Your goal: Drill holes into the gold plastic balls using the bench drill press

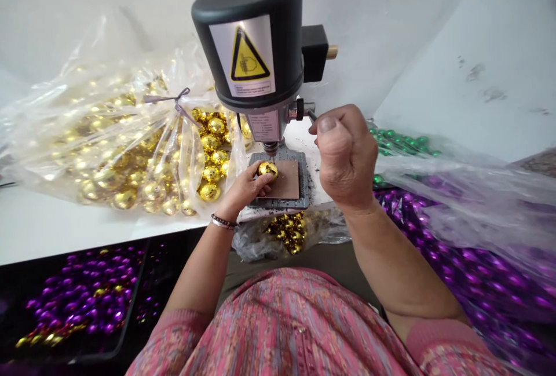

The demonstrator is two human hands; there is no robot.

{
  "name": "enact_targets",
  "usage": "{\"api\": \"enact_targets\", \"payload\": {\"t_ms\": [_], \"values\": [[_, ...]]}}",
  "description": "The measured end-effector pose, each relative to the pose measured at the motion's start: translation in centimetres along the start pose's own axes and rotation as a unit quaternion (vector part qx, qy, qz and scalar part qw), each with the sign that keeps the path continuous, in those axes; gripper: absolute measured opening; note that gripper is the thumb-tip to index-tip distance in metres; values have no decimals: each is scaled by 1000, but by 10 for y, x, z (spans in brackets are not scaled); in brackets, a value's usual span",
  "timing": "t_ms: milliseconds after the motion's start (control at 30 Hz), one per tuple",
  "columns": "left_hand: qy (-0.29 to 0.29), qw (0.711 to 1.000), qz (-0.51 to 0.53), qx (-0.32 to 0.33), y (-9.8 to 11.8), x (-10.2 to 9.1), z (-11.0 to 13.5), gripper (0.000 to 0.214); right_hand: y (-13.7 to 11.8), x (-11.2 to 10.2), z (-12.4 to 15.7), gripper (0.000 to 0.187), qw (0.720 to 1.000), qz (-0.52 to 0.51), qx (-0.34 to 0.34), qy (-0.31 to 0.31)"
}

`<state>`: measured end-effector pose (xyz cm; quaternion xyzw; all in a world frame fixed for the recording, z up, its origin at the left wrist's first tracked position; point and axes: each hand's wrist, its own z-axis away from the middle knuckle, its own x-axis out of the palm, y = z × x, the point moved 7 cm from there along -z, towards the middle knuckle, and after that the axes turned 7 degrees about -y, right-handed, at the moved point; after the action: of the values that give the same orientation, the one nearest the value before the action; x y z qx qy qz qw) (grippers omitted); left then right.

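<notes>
A small bench drill (pixel 254 46) with a dark grey head and a yellow warning sticker stands on a white table (pixel 65 225). My left hand (pixel 244 189) pinches a shiny gold ball (pixel 267 168) and holds it on the brown pad of the drill's base plate (pixel 289 188), right under the drill bit. My right hand (pixel 345 156) is raised beside the drill head, closed in a fist around the drill's feed lever (pixel 311 114), of which only a short dark stub shows.
A large clear bag of gold balls (pixel 121 150) lies left of the drill. A smaller bag of gold balls (pixel 289 234) hangs below the table edge. Purple balls fill a dark tray (pixel 87 298) lower left and a plastic bag (pixel 478 266) right; green balls (pixel 402 143) behind.
</notes>
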<state>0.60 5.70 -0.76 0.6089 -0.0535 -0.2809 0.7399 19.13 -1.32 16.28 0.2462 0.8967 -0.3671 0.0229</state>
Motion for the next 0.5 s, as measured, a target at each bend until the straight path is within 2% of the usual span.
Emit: {"api": "enact_targets", "payload": {"t_ms": [200,333,500], "values": [[29,998,-62,-16,10,4,1,57,0,1,1,35,1000,1,7,-4],[62,986,-150,41,25,4,-2,55,0,-1,-1,33,1000,-1,21,-13],[72,987,-142,30,26,6,-4,62,0,-2,-3,28,998,0,42,-37]]}}
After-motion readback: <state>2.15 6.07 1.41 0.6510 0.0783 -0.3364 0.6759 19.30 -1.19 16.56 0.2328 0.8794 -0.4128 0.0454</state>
